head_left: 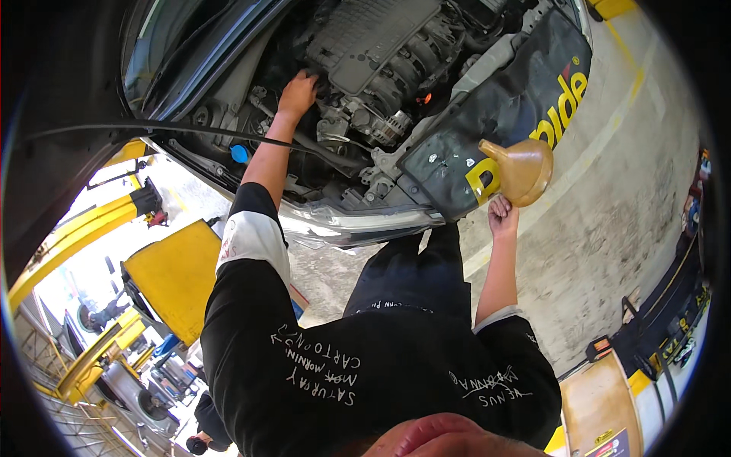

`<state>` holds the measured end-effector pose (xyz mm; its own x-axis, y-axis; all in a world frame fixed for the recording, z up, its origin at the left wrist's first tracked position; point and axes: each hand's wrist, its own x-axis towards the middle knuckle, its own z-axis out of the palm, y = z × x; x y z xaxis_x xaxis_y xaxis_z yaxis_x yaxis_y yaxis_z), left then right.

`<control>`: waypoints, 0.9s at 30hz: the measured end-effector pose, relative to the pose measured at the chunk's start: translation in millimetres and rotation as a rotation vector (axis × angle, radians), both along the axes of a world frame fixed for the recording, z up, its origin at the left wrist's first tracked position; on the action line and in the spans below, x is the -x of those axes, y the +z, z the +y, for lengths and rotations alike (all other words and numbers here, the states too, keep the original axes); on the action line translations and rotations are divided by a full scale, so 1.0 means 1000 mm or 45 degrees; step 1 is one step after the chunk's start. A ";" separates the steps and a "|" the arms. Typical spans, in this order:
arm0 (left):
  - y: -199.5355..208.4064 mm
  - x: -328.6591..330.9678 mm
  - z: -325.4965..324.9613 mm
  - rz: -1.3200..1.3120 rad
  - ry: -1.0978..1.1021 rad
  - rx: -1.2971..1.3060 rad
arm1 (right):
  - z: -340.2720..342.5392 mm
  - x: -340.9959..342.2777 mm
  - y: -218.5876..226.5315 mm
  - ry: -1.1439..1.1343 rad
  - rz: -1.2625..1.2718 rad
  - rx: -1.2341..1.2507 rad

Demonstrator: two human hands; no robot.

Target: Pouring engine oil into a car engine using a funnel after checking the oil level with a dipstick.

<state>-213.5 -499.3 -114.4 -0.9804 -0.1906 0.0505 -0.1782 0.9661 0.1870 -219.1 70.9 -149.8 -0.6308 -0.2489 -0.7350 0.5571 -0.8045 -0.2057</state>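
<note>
Inside the open engine bay, my left hand (297, 95) reaches down beside the black engine cover (373, 38). Its fingers are curled together at the cover's near left corner, and whatever they hold, if anything, is hidden. My right hand (502, 216) is closed on the rim of an amber plastic funnel (527, 171) in front of the car. The funnel is tilted on its side, its spout toward the engine bay, over the dark fender cover (457, 164) with yellow lettering draped on the car's front edge.
A thin black prop rod (213, 129) crosses the bay above my left forearm. A blue cap (240, 154) sits at the bay's left side, near an alternator (391, 128) farther right. Yellow lift parts (80, 228) and a yellow panel (173, 278) stand at the left; concrete floor (609, 183) lies right.
</note>
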 end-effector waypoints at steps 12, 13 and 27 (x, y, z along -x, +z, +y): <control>-0.003 0.007 0.003 0.031 0.377 -0.275 | -0.016 0.033 -0.002 0.280 0.123 -0.132; -0.002 0.007 0.000 -0.014 0.320 -0.278 | -0.014 0.035 -0.002 0.279 0.119 -0.137; 0.004 0.002 0.009 0.042 0.036 -0.129 | -0.012 0.045 -0.006 0.253 0.107 -0.167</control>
